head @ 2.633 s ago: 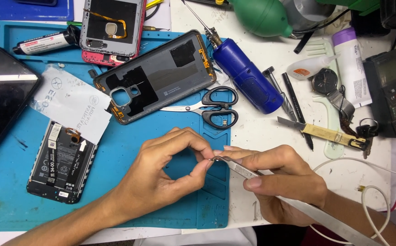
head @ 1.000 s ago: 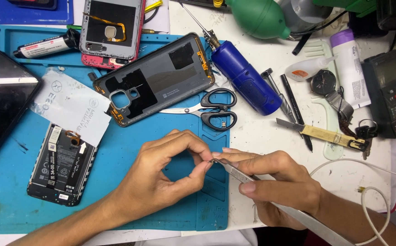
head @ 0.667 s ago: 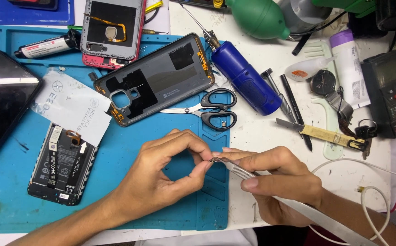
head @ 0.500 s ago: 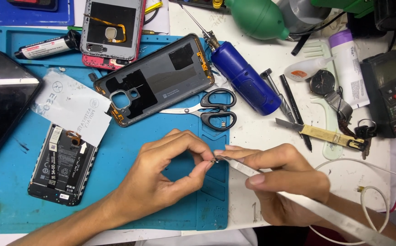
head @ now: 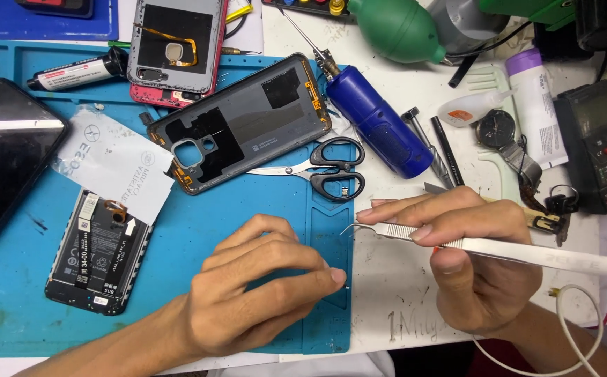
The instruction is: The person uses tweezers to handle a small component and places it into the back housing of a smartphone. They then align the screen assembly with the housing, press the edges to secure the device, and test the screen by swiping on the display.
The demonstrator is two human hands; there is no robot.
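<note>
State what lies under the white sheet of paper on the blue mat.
The white sheet of paper overlaps the top end of an opened phone, hiding that end. Elsewhere it rests on the blue mat. Anything else beneath is covered.

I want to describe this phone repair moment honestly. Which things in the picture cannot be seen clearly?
All in the head view:
- Tiny part at the left hand fingertips: too small to identify.
- Tweezers: rear end cut off by the right edge; whether the curved tip grips anything is too small to tell.
- Right hand: palm hidden behind its own fingers.
- Black phone screen: cut off by the left edge.

one scissors [head: 324, 171], two back covers [head: 244, 132]
</note>
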